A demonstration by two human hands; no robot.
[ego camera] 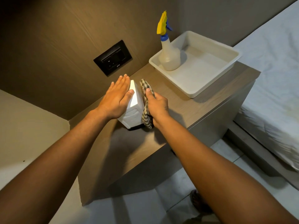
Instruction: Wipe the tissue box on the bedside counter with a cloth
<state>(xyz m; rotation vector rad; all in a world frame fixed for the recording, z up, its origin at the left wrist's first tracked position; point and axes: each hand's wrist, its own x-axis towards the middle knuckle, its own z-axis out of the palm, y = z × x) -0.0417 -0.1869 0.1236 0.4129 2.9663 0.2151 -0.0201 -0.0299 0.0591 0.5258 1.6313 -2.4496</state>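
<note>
A person's left hand point(115, 98) lies flat, fingers pressed together, on the left face of a white tissue box point(135, 109) standing on the wooden bedside counter point(181, 102). The right hand point(157, 105) pinches a checked cloth point(145, 97) vs. the box's right side. Beyond the fingertips: spray bottle point(169, 54) in a white tray point(215, 73).

Dark wood-grain wall panel point(64, 29) with black socket plate point(113, 57), pale tiled floor point(145, 207), bed with white sheet point(275, 78) at right, warm dim light
</note>
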